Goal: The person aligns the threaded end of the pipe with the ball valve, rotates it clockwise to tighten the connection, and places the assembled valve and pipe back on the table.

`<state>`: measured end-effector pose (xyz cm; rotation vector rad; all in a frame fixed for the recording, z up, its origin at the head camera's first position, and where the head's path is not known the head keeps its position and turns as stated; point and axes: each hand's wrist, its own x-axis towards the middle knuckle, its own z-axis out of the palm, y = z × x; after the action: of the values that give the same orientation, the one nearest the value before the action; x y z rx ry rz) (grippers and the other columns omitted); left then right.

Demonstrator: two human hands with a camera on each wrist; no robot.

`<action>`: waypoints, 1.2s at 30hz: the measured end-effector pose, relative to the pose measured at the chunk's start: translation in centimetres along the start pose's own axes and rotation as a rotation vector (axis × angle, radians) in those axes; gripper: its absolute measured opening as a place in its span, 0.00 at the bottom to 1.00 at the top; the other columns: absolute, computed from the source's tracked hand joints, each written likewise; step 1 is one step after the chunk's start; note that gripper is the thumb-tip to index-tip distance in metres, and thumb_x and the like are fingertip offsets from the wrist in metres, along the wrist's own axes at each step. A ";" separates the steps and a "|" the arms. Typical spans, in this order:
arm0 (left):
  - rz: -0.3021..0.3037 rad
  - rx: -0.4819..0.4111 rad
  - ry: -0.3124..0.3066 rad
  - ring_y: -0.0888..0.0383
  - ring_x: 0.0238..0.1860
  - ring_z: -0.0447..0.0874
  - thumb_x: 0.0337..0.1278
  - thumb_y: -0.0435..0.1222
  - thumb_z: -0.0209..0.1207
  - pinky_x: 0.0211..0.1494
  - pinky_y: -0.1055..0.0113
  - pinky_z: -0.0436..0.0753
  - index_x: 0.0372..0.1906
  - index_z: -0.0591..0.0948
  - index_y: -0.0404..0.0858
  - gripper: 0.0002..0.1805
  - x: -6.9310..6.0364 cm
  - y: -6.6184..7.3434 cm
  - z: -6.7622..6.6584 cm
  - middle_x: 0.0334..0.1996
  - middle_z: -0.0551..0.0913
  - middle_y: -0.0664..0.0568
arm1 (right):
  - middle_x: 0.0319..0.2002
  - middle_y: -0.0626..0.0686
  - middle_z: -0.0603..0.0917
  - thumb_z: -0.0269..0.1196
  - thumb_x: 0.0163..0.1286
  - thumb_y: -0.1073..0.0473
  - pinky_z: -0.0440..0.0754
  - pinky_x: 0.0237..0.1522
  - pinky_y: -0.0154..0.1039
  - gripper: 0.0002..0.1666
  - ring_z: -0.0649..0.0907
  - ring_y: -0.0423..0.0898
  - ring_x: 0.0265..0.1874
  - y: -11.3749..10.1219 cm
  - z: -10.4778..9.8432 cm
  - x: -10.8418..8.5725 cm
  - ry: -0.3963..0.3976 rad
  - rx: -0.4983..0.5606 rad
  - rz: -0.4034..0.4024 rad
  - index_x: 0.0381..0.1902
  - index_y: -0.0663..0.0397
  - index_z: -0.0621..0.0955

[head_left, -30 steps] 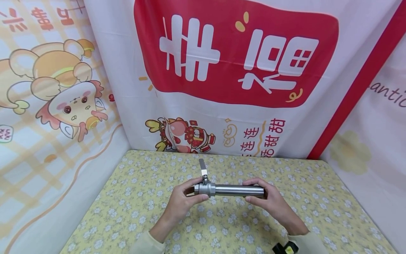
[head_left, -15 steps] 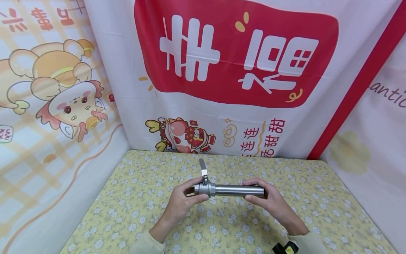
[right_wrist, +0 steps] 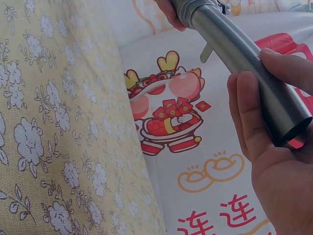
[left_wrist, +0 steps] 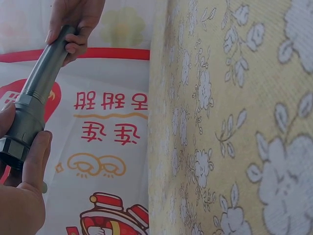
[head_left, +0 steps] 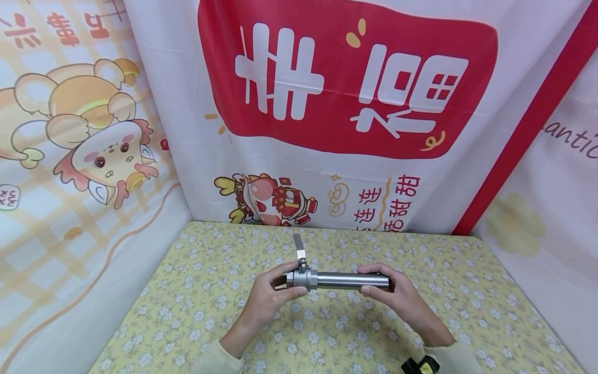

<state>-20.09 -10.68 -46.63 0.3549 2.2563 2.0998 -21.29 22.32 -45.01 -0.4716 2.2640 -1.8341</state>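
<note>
A metal ball valve (head_left: 300, 279) is joined to a straight steel pipe (head_left: 351, 280), and the two lie level in one line above the table. The valve's flat lever (head_left: 299, 246) points away toward the back. My left hand (head_left: 270, 293) grips the valve body between thumb and fingers at its left end. My right hand (head_left: 391, 286) grips the pipe's far right end. In the left wrist view the valve's hexagonal open end (left_wrist: 13, 149) faces the camera; thread shows where the pipe (left_wrist: 46, 73) enters. The pipe's hollow end (right_wrist: 296, 129) appears in the right wrist view.
A yellow floral cloth (head_left: 224, 249) covers the table. Behind it hangs a white and red printed curtain (head_left: 345, 140), and printed sheets close off the left (head_left: 93, 171) and right (head_left: 542, 218) sides. A black strap device (head_left: 420, 365) sits on the right wrist.
</note>
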 end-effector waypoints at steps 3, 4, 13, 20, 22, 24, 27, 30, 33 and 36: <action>0.001 0.002 0.000 0.47 0.55 0.88 0.61 0.36 0.78 0.50 0.65 0.93 0.72 0.83 0.44 0.33 0.0 0.0 0.0 0.67 0.84 0.38 | 0.67 0.64 0.79 0.70 0.79 0.57 0.93 0.51 0.42 0.25 0.90 0.48 0.53 0.0 0.0 0.0 0.001 0.001 0.009 0.68 0.59 0.80; 0.002 0.002 0.000 0.47 0.55 0.88 0.61 0.36 0.78 0.50 0.65 0.93 0.72 0.83 0.44 0.33 0.0 0.0 0.0 0.67 0.84 0.38 | 0.67 0.65 0.79 0.70 0.79 0.57 0.93 0.51 0.42 0.25 0.90 0.48 0.52 0.0 0.0 0.0 0.002 0.000 0.012 0.68 0.59 0.80; 0.006 0.004 0.000 0.47 0.55 0.88 0.61 0.36 0.78 0.49 0.66 0.92 0.72 0.84 0.43 0.33 0.0 0.0 0.0 0.67 0.84 0.38 | 0.65 0.64 0.80 0.70 0.79 0.56 0.93 0.51 0.42 0.24 0.90 0.48 0.51 0.0 0.1 0.1 0.016 -0.006 0.017 0.67 0.60 0.81; 0.010 0.004 0.000 0.47 0.55 0.88 0.60 0.35 0.78 0.50 0.66 0.92 0.72 0.83 0.43 0.34 -0.1 0.0 0.0 0.68 0.83 0.38 | 0.65 0.63 0.81 0.70 0.79 0.56 0.93 0.52 0.41 0.23 0.90 0.47 0.52 0.1 0.1 0.2 0.021 -0.005 0.011 0.65 0.61 0.82; 0.012 0.006 -0.001 0.47 0.55 0.88 0.61 0.35 0.78 0.50 0.66 0.92 0.72 0.83 0.43 0.34 -0.1 0.0 0.0 0.68 0.83 0.38 | 0.66 0.64 0.81 0.70 0.79 0.56 0.93 0.52 0.42 0.22 0.90 0.48 0.52 0.1 0.1 0.2 0.022 -0.001 0.015 0.65 0.61 0.82; 0.015 0.007 -0.004 0.47 0.55 0.88 0.61 0.36 0.78 0.49 0.66 0.92 0.72 0.83 0.43 0.34 -0.1 0.0 0.0 0.68 0.83 0.38 | 0.67 0.64 0.81 0.70 0.79 0.56 0.93 0.52 0.42 0.22 0.90 0.48 0.52 0.1 0.1 0.2 0.025 0.004 0.019 0.65 0.60 0.82; 0.019 0.009 -0.009 0.48 0.55 0.87 0.61 0.36 0.78 0.49 0.66 0.92 0.72 0.83 0.43 0.33 0.0 -0.1 0.0 0.68 0.84 0.39 | 0.66 0.63 0.81 0.70 0.79 0.55 0.93 0.51 0.42 0.23 0.90 0.48 0.51 0.0 0.2 0.2 0.036 0.010 0.024 0.65 0.60 0.82; 0.019 0.008 -0.013 0.48 0.54 0.87 0.61 0.36 0.78 0.49 0.66 0.92 0.72 0.83 0.43 0.33 0.0 -0.2 0.0 0.67 0.84 0.38 | 0.65 0.62 0.81 0.69 0.80 0.56 0.93 0.50 0.43 0.23 0.90 0.49 0.50 0.1 0.2 0.1 0.040 0.020 0.015 0.65 0.62 0.80; 0.017 0.004 -0.013 0.48 0.54 0.88 0.62 0.36 0.78 0.49 0.66 0.93 0.72 0.83 0.43 0.33 0.0 -0.3 0.0 0.67 0.84 0.38 | 0.64 0.58 0.81 0.69 0.79 0.58 0.93 0.49 0.43 0.23 0.90 0.49 0.50 0.2 0.2 0.0 0.033 0.031 -0.001 0.65 0.63 0.79; 0.011 -0.005 -0.010 0.48 0.54 0.88 0.61 0.36 0.78 0.49 0.66 0.93 0.72 0.83 0.42 0.33 0.0 -0.3 0.0 0.66 0.83 0.37 | 0.65 0.53 0.81 0.70 0.78 0.61 0.93 0.47 0.43 0.23 0.89 0.48 0.51 0.3 0.0 0.0 0.013 0.029 -0.027 0.66 0.60 0.80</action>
<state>-20.15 -10.71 -46.94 0.3771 2.2485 2.1034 -21.33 22.33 -45.35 -0.4896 2.2471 -1.8860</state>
